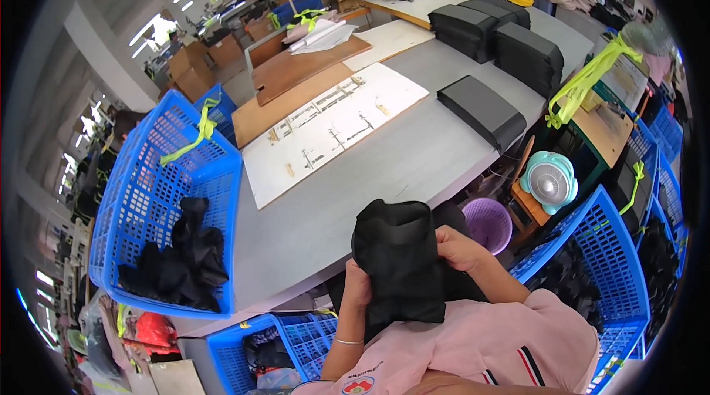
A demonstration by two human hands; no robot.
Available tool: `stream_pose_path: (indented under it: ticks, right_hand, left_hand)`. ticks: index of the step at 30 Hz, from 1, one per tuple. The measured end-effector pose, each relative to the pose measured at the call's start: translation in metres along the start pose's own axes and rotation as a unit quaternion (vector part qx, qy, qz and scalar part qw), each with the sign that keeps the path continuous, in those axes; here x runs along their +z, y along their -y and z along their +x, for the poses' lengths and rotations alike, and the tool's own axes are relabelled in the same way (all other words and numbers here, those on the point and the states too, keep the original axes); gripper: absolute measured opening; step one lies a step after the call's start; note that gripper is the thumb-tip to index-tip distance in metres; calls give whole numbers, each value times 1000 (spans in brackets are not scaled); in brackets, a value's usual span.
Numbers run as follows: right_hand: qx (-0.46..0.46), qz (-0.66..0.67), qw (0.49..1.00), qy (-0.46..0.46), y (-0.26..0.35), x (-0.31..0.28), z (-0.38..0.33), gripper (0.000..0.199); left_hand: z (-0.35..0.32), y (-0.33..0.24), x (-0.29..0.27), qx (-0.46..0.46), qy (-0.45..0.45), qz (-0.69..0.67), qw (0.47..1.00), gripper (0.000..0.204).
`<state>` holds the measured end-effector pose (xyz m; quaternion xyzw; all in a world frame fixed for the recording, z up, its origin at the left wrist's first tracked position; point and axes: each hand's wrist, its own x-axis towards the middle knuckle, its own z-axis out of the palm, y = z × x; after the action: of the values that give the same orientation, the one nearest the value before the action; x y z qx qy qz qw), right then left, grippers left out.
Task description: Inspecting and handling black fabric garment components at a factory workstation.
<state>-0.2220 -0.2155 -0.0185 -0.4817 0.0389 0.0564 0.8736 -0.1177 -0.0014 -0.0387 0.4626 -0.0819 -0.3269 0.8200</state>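
In the head view, we hold a black fabric piece [396,265] up in front of our chest, just off the near edge of the grey table [384,166]. It hangs between our two hands, its long axis running roughly up and down, with a folded band across its top and the lower end draped toward our pink sleeve [510,336].

Our left hand [357,284] sits at the piece's lower left edge, fingers closed and pinching the cloth from the side. Our right hand [457,245] grips the upper right edge, fingers curled shut around the fabric, the thumb pressed on the front face. Both hands touch the piece; the right one is higher and nearer the folded band, the left nearer the hanging end.

To our left on the table stands a blue basket [148,195] with more black fabric heaped in its bottom, well apart from our hands. Farther up the table lie a white pattern board [333,125] and stacks of black folded pieces [488,32]. Another blue basket [614,262] stands at our right, beside a small teal fan [549,182].
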Motion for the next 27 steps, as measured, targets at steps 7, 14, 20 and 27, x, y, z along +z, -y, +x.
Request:
stream_pose_path:
  ticks: [7,14,20,27]
  right_hand:
    - [-17,13,996,-87,-12,-5,1,19]
    - [-150,-63,971,-177,2,-11,-21,15]
    - [-212,-155,946,-189,3,-16,-46,46]
    - [-163,-11,971,-174,-35,-29,-109,94]
  left_hand:
    - [-2,8,7,-13,138,-108,984,34]
    - [1,23,19,-94,74,-93,988,45]
    - [-3,34,38,66,-24,178,982,29]
    - [8,21,39,44,-28,22,998,32]
